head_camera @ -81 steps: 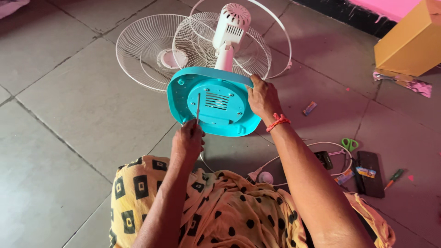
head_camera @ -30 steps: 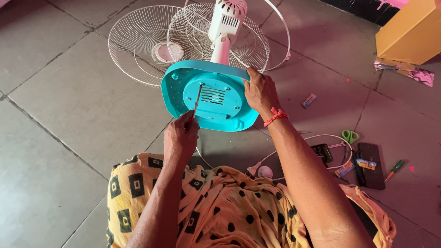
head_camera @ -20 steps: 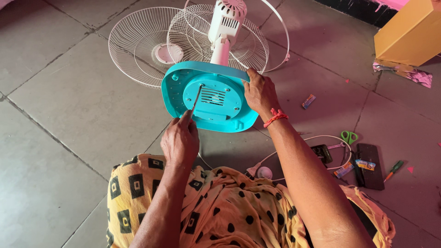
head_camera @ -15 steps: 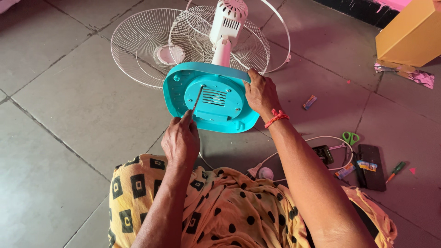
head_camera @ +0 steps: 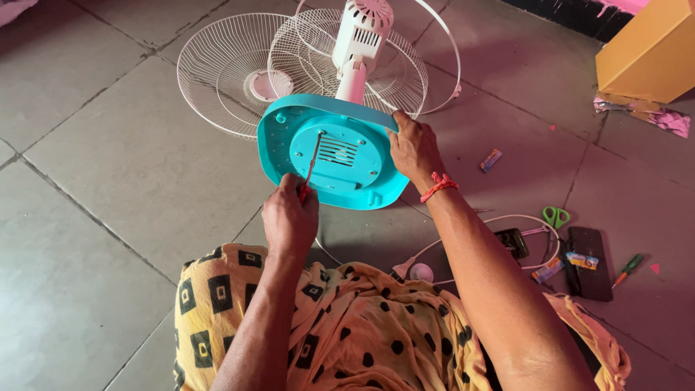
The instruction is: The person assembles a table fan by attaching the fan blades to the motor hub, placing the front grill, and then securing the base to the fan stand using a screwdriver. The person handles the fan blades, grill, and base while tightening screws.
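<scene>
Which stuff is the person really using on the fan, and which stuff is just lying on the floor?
In use:
left hand
screwdriver
turquoise fan base
right hand

Just lying about:
wire fan guards
green scissors
second screwdriver
dark phone
orange box

Red thread bracelet [head_camera: 437,187]; yellow-orange garment [head_camera: 362,326] with black dots and squares.

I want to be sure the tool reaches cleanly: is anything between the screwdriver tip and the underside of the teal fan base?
Nothing visible. The left hand holds the screwdriver, its tip already on the teal fan base. The right hand grips the base's right edge, clear of it.
</scene>
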